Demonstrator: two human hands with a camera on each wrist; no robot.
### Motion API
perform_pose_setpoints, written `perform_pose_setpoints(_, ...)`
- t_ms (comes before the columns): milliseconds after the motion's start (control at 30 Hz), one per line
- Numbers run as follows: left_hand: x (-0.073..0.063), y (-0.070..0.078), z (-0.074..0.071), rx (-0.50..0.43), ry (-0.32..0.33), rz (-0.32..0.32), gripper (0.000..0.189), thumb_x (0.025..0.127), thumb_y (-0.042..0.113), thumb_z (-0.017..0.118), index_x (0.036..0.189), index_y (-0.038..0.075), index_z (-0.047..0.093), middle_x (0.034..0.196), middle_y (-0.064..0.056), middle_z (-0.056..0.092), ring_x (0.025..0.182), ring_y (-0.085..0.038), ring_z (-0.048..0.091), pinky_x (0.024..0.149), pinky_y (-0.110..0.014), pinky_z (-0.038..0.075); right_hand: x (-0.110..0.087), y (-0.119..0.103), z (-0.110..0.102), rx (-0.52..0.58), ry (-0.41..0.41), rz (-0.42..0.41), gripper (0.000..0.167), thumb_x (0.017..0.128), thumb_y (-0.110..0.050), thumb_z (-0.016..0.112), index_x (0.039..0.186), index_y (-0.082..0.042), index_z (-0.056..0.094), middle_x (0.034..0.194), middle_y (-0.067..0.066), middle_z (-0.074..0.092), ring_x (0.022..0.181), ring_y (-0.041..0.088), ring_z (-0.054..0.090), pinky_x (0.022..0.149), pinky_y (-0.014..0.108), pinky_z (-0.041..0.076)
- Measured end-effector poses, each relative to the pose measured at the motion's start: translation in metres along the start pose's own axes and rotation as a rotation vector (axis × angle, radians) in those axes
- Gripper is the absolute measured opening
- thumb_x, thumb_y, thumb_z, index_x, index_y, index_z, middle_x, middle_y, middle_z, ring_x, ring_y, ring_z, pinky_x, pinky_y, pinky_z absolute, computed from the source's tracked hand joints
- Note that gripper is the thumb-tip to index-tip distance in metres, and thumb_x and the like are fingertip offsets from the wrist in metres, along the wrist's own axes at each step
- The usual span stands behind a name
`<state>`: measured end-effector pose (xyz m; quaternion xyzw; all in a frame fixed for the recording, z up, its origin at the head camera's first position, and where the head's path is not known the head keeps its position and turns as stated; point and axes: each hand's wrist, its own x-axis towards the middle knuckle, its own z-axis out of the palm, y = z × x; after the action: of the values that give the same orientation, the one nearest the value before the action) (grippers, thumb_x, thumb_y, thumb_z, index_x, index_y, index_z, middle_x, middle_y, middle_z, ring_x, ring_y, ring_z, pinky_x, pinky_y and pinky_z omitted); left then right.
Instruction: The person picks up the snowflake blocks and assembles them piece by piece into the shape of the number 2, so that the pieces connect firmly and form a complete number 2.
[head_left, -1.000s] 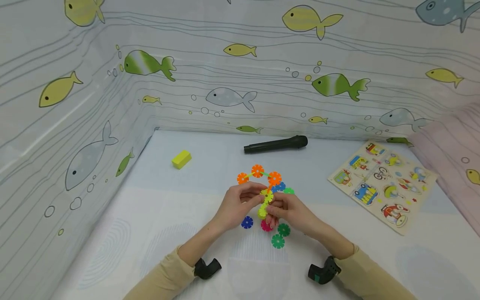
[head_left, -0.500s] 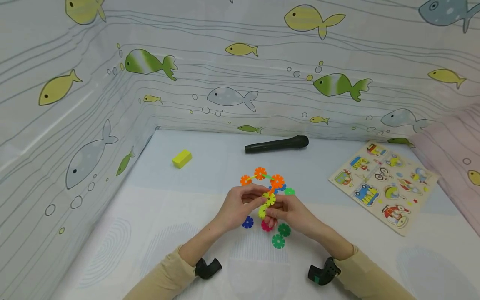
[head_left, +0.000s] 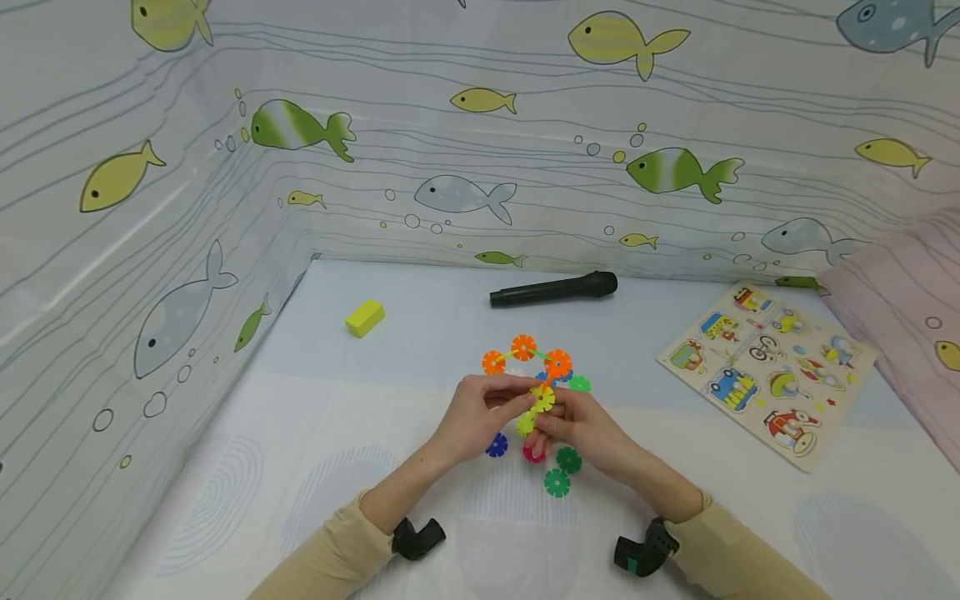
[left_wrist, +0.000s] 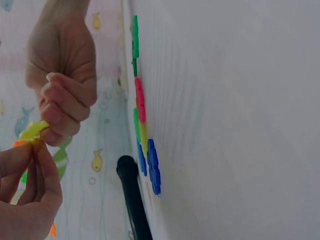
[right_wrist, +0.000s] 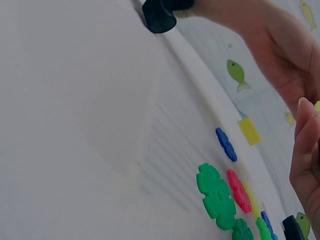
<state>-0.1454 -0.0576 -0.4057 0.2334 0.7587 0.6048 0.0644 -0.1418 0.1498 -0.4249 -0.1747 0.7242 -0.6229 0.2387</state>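
Over the middle of the table, both hands hold a chain of interlocking snowflake discs (head_left: 558, 364), orange, yellow and green, arching away from the person. My left hand (head_left: 474, 418) pinches a yellow snowflake disc (head_left: 543, 398) in the chain between thumb and fingers. Close against it, my right hand (head_left: 588, 427) pinches a second yellow snowflake disc (head_left: 526, 426) at the near end. In the left wrist view, the fingertips of the left hand (left_wrist: 30, 192) and right hand (left_wrist: 65, 90) meet around the yellow piece. The fingers partly hide both discs.
Loose discs lie under and near the hands: a blue disc (head_left: 497, 445), a red disc (head_left: 533, 452), green discs (head_left: 557, 483) and others partly covered. Farther back are a black microphone (head_left: 553, 289) and a yellow block (head_left: 365, 318). A wooden picture puzzle board (head_left: 768, 375) lies at right.
The held chain has shifted slightly right and a little downward in the head view. Both hands keep their pinch; the loose discs stay in place.
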Motion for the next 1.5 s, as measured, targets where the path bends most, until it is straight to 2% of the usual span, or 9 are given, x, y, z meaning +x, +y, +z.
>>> perform_pose_setpoints(267,0.0,0.0,0.004,-0.004,-0.003,0.025,0.025,0.096,0.012,0.067,0.118,0.0,0.072,0.113,-0.014,0.074,0.101,-0.025,0.071,0.087,-0.023,0.057,-0.001,0.0,0.004,0.119,0.022,0.063,0.033,0.102,-0.001,0.051,0.131,0.013,0.047,0.081,0.007,0.073,0.068,0.012,0.067,0.072,0.024,0.06)
perform_pose_setpoints(500,0.0,0.003,0.006,-0.038,-0.02,0.007,0.026,0.094,0.009,0.068,0.117,-0.002,0.072,0.111,-0.016,0.074,0.101,-0.026,0.072,0.086,-0.023,0.057,-0.003,-0.001,0.004,0.206,0.032,0.11,0.025,0.102,0.001,0.048,0.122,0.015,0.046,0.074,0.001,0.07,0.062,0.01,0.063,0.065,0.021,0.057)
perform_pose_setpoints(667,0.0,0.002,0.005,-0.019,0.008,0.01,0.025,0.095,0.009,0.067,0.118,0.0,0.072,0.113,-0.015,0.074,0.101,-0.026,0.072,0.087,-0.024,0.057,-0.003,-0.002,0.004,0.233,0.0,0.11,0.036,0.103,-0.007,0.052,0.131,0.012,0.041,0.084,0.003,0.067,0.073,0.012,0.061,0.072,0.021,0.055)
perform_pose_setpoints(733,0.0,0.002,0.004,0.001,0.032,0.012,0.025,0.096,0.01,0.067,0.119,0.002,0.072,0.113,-0.012,0.074,0.101,-0.024,0.072,0.088,-0.026,0.057,-0.002,-0.002,0.004,0.21,-0.012,0.105,0.046,0.101,-0.012,0.058,0.137,0.008,0.039,0.094,0.006,0.066,0.082,0.014,0.061,0.078,0.023,0.055)
perform_pose_setpoints(833,-0.001,0.002,0.003,0.013,0.052,0.001,0.025,0.096,0.012,0.067,0.12,0.005,0.073,0.113,-0.008,0.074,0.1,-0.02,0.071,0.089,-0.027,0.057,-0.001,-0.002,0.008,0.105,0.019,0.097,0.057,0.095,-0.022,0.069,0.139,0.002,0.042,0.1,0.008,0.064,0.088,0.019,0.06,0.08,0.027,0.055)
perform_pose_setpoints(1033,0.0,0.001,0.001,-0.004,0.071,-0.016,0.026,0.096,0.013,0.067,0.121,0.006,0.072,0.115,-0.006,0.074,0.098,-0.018,0.071,0.091,-0.032,0.057,0.001,-0.003,0.016,-0.074,0.167,0.065,0.047,0.089,-0.031,0.076,0.124,-0.006,0.058,0.087,0.007,0.064,0.08,0.033,0.061,0.07,0.029,0.054)
perform_pose_setpoints(1167,-0.001,0.001,0.0,0.002,0.098,-0.007,0.027,0.097,0.013,0.066,0.122,0.006,0.071,0.111,-0.009,0.074,0.097,-0.021,0.072,0.087,-0.026,0.058,0.001,-0.002,0.018,-0.109,0.221,0.045,0.038,0.088,-0.032,0.077,0.112,-0.004,0.066,0.088,0.006,0.07,0.084,0.029,0.069,0.076,0.028,0.057)
perform_pose_setpoints(1267,-0.002,0.001,0.0,0.005,0.1,-0.004,0.027,0.097,0.014,0.066,0.122,0.004,0.071,0.108,-0.012,0.075,0.096,-0.023,0.072,0.084,-0.022,0.057,0.001,-0.003,0.02,-0.102,0.236,0.03,0.037,0.088,-0.03,0.077,0.11,-0.001,0.069,0.091,0.008,0.074,0.086,0.024,0.072,0.08,0.027,0.059)
perform_pose_setpoints(1500,-0.002,0.002,0.001,0.039,0.068,-0.01,0.027,0.096,0.013,0.067,0.121,0.005,0.072,0.107,-0.01,0.075,0.092,-0.022,0.071,0.081,-0.021,0.057,0.001,-0.004,0.022,-0.071,0.259,0.033,0.028,0.087,-0.026,0.078,0.101,-0.001,0.075,0.086,0.008,0.075,0.081,0.02,0.07,0.076,0.031,0.059)
